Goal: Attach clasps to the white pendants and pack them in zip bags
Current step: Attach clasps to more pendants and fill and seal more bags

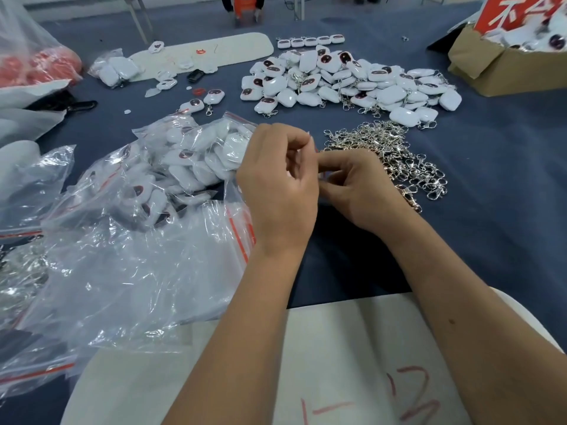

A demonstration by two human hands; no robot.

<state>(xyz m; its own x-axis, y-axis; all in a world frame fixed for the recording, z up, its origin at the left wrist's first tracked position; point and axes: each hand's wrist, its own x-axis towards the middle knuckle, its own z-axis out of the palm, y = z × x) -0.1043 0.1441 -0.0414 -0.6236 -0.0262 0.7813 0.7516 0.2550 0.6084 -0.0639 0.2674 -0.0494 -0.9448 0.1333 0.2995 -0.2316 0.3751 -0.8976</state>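
My left hand and my right hand meet above the blue table, fingers curled, fingertips touching. Between them they pinch a small thing, apparently a clasp, almost wholly hidden by the fingers. Right behind my right hand lies a heap of silver clasps. Further back is a big pile of white pendants, some with clasps on. To the left of my left hand a clear zip bag with a red strip holds several white pendants. Empty zip bags lie in front of it.
A cardboard box with more pendants stands at the back right. A white oval board lies at the back, a row of pendants beside it. Plastic bags with red contents are far left. A white sheet with red writing covers the near edge.
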